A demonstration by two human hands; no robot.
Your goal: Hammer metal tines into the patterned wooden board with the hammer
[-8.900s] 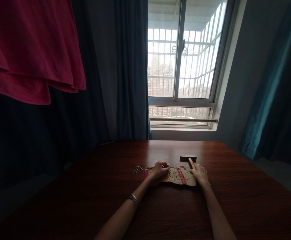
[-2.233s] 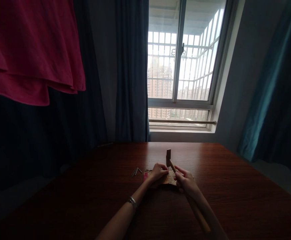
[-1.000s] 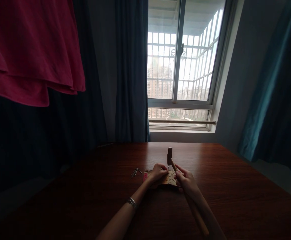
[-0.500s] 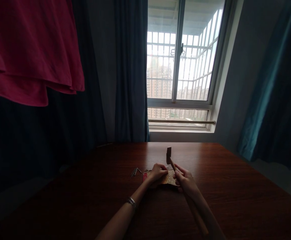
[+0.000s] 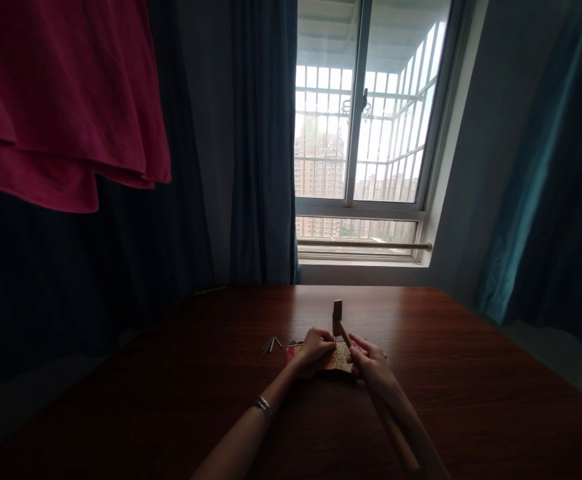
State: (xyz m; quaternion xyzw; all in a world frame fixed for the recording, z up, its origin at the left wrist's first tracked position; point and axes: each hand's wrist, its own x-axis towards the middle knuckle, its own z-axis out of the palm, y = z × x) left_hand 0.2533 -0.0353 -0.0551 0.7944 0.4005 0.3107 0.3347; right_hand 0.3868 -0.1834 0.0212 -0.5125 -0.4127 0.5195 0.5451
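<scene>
My right hand (image 5: 373, 367) is wrapped round the wooden handle of a hammer (image 5: 337, 315). The handle runs back under my forearm, and its butt shows near the bottom of the picture. With fingertips pinched together, my left hand (image 5: 317, 347) steadies a thin upright nail (image 5: 335, 338) on a light board (image 5: 341, 358) with dark specks or holes. The hammer head is right over the nail's top, seemingly touching it. Red shows at the board's left end; my hands cover parts of it. Several loose nails (image 5: 271, 344) lie just left of the board.
The brown wooden table (image 5: 451, 373) reaches back to the wall under a barred window (image 5: 361, 133). Dark blue curtains (image 5: 263, 147) hang beside it. A pink cloth (image 5: 71, 100) hangs at the upper left, above the table's level.
The hammer head has come down a little, from just above the nail to its top. My left hand has stayed in place on the nail.
</scene>
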